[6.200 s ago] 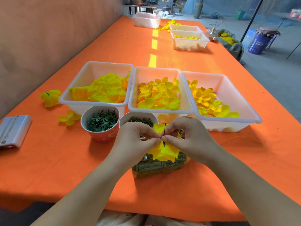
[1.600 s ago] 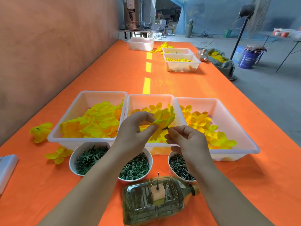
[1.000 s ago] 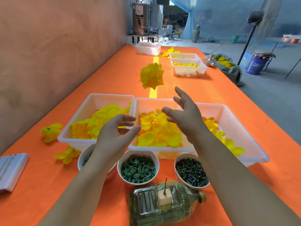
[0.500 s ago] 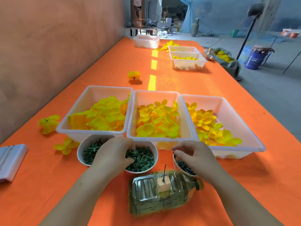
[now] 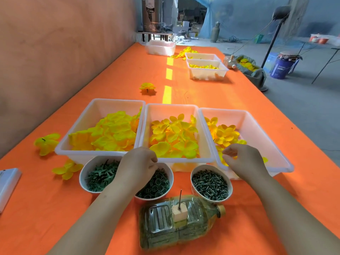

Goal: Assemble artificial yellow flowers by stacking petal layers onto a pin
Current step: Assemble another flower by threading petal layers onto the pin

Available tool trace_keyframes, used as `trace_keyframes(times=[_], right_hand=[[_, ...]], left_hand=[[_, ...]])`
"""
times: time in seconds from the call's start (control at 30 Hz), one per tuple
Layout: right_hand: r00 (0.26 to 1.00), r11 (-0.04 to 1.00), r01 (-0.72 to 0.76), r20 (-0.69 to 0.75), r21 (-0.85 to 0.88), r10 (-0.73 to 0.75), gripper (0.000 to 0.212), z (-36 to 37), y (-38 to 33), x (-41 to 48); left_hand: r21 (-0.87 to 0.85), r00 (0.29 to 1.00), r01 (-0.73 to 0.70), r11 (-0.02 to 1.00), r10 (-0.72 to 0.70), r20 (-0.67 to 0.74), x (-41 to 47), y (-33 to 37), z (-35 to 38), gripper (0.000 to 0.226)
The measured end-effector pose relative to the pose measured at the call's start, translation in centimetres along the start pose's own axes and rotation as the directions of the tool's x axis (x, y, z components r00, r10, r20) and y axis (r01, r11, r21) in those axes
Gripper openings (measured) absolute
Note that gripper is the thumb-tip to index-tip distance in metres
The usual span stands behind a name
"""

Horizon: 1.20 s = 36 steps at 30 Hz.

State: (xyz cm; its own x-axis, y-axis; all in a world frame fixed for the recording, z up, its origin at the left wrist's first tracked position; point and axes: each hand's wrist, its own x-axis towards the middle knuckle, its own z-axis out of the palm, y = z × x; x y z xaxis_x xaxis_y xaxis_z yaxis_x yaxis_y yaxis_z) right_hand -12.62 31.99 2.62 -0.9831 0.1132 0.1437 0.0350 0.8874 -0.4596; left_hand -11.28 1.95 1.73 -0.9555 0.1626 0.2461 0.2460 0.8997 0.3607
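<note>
The pin (image 5: 180, 198) stands bare and upright in a small pale foam block (image 5: 179, 212), which sits on a clear bottle (image 5: 161, 225) lying on its side at the near edge of the orange bench (image 5: 239, 92). Just behind the bottle are three bowls in a row: the left bowl (image 5: 91, 163) holds green star-shaped pieces, the middle bowl (image 5: 171, 178) green rings, and the right bowl (image 5: 202, 167) dark pegs.

The left hand (image 5: 137, 166) hangs over the middle bowl with its grip curled down toward the rings. Its fingertips are hidden, so I cannot tell whether it has hold of anything. The right hand (image 5: 244, 161) is over the near end of the right tray (image 5: 248, 126), its grip curled with thumb and forefinger close together; whether anything is pinched there I cannot tell.

The left tray (image 5: 103, 111), the middle tray (image 5: 171, 111) and the right tray all hold yellow petal layers (image 5: 173, 138). One finished flower (image 5: 147, 87) lies on the bench beyond the trays.
</note>
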Motion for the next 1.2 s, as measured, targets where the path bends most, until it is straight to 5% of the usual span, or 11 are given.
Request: trace_keyframes(times=[0.1,0.17,0.27,0.37,0.57,0.8,0.93,1.07,1.2], right_hand=[[0.973,0.973,0.231,0.007,0.015,-0.231,0.012,-0.7,-1.3,-1.3],[0.941,0.952,0.302,0.18,-0.053,-0.288,0.008,-0.9,-2.0,-2.2],[0.879,0.869,0.389,0.407,-0.305,-0.25,0.033,-0.1,-2.5,-2.8],[0.871,0.768,0.439,0.428,-0.465,-0.239,0.025,0.9,-3.2,-3.1],[0.866,0.773,0.429,0.456,-0.467,-0.205,0.018,2.1,-3.5,-3.8],[0.921,0.9,0.331,0.304,-0.283,-0.243,0.014,1.3,-3.0,-4.0],[0.97,0.994,0.09,0.219,0.068,-0.103,0.01,0.1,-2.4,-3.7],[0.957,0.878,-0.15,0.291,0.455,0.013,0.009,-0.1,-2.1,-4.1],[0.964,0.798,-0.17,0.264,0.578,0.015,0.008,0.7,-2.2,-4.8]], left_hand=[[-0.016,1.0,0.003,1.0,-0.003,-0.01,-0.2,0.1,0.1,0.011],[0.003,1.0,0.005,1.0,-0.005,-0.01,-0.3,0.3,0.2,0.009],[0.039,1.0,0.005,0.999,-0.005,-0.006,-0.3,0.6,0.3,0.007],[0.05,1.0,0.006,0.999,-0.005,-0.002,-0.3,0.6,0.4,0.008],[0.018,1.0,0.013,1.0,-0.013,-0.006,-0.4,0.7,0.3,0.009],[-0.087,0.999,0.036,0.996,-0.038,-0.02,-0.3,0.3,0.0,0.007],[-0.218,0.988,-0.001,0.976,-0.033,-0.153,-0.8,0.2,-0.3,0.009],[-0.387,0.963,-0.107,0.916,-0.002,-0.271,-2.7,2.0,-0.9,0.012],[-0.682,0.996,-0.036,0.731,-0.027,-0.081,-4.9,4.4,-1.8,0.005]])
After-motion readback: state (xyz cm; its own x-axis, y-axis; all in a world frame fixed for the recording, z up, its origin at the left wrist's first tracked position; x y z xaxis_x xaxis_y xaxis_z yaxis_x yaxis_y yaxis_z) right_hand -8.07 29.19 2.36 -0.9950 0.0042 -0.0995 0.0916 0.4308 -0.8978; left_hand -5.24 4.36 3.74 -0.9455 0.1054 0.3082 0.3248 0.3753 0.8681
